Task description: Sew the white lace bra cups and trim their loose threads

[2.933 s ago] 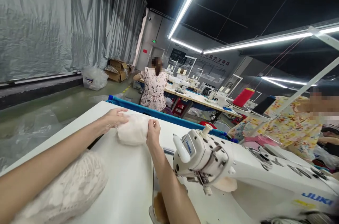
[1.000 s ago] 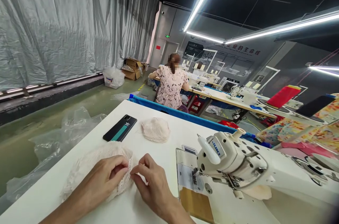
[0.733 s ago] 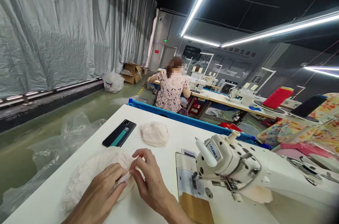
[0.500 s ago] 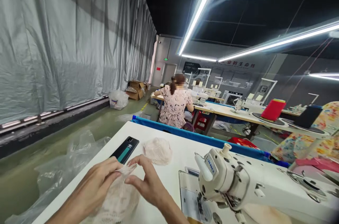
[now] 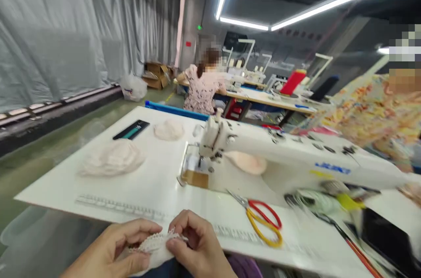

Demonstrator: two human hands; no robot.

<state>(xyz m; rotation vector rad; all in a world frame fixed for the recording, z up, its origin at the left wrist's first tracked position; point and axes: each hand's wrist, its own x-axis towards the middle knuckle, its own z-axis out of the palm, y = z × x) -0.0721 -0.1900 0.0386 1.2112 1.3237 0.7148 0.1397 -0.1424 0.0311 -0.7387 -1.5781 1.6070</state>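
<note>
Head view, lower middle of the frame: both hands were closed on a small cream lace piece [image 5: 154, 243], held just in front of the near edge of the white counter [image 5: 158, 192]. The left hand [image 5: 116, 247] pinched its left end between thumb and fingers, and the right hand [image 5: 197, 245] pinched the right end, thumb on top. The lace sat off the counter, between the two hands. Judging by the grip, the step in hand was lining up the lace edges before stitching; the next move would call for carrying it up to the needle of the sewing machine [image 5: 279, 155] at centre right without letting the edges slip.

Left of centre on the counter lay a heap of lace pieces [image 5: 112, 157], with a smaller lace pad [image 5: 169, 130] and a dark phone [image 5: 131, 130] behind it. Red and yellow scissors [image 5: 261, 221] lay right of the hands. A seated person [image 5: 204, 87] worked at a farther table, upper middle.
</note>
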